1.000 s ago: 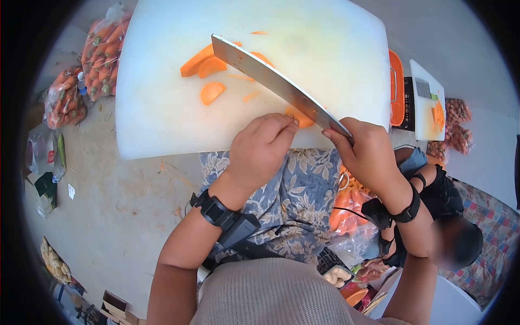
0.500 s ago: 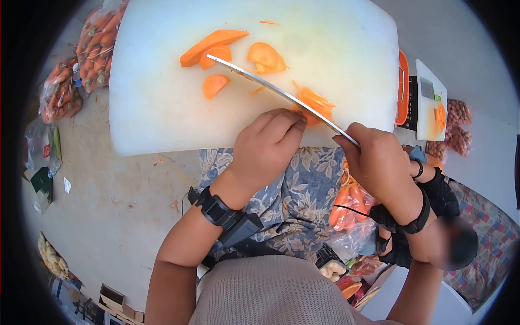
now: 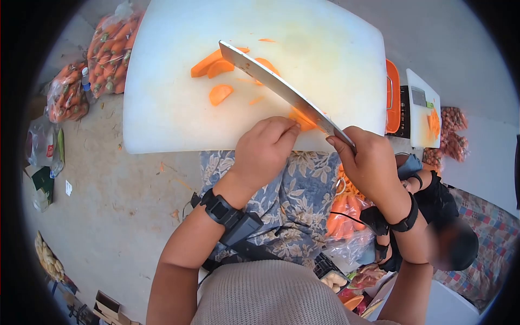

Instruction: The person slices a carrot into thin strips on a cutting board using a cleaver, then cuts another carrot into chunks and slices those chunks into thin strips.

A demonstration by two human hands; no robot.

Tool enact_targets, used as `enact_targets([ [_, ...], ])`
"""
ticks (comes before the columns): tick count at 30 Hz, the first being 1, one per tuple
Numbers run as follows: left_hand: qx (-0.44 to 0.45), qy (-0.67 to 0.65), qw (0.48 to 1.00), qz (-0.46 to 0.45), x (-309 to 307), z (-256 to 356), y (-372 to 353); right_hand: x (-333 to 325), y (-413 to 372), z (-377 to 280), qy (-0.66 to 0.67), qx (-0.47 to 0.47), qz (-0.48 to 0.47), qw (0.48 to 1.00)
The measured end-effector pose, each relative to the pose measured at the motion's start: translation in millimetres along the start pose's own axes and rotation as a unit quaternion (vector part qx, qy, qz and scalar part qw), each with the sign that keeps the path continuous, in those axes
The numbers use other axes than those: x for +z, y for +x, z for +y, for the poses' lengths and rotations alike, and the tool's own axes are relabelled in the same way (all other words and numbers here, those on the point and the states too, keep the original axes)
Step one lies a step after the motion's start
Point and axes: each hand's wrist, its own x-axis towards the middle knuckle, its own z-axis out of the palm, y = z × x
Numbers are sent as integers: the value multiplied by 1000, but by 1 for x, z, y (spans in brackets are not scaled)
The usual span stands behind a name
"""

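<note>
The knife [image 3: 271,80] has tipped from edge-on, baring its broad face — right hand [image 3: 371,157] in firm grip on it, left hand [image 3: 262,149] steadying the carrot piece [image 3: 302,119]; slicing seems mid-stroke.

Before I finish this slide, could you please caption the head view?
The right hand grips a broad knife over a white cutting board, the left hand touching a carrot piece.

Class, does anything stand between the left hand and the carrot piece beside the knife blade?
Nothing visible does: the left hand appears to touch the carrot piece directly. The knife, held in the right hand, crosses the piece's far side.
</note>
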Motion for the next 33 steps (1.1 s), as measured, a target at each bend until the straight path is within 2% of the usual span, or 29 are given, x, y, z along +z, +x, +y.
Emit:
enact_targets([
  [6,2,1,1000,-3,0,-2,1,4,-1,4,-41,-35,-56,997],
  [11,-5,-14,1000,-19,-1,-1,2,6,9,0,-48,8,-104,993],
  [14,-13,-24,1000,-10,0,0,4,22,17,3,-1,-12,-51,999],
  [21,-12,-31,999,7,-2,1,4,20,14,6,53,-14,-7,998],
  [27,-10,-7,1000,13,-1,0,0,-2,-5,-4,12,11,-20,1000],
  [33,-12,-12,1000,9,0,2,2,9,-10,11,-17,-6,-59,998],
])
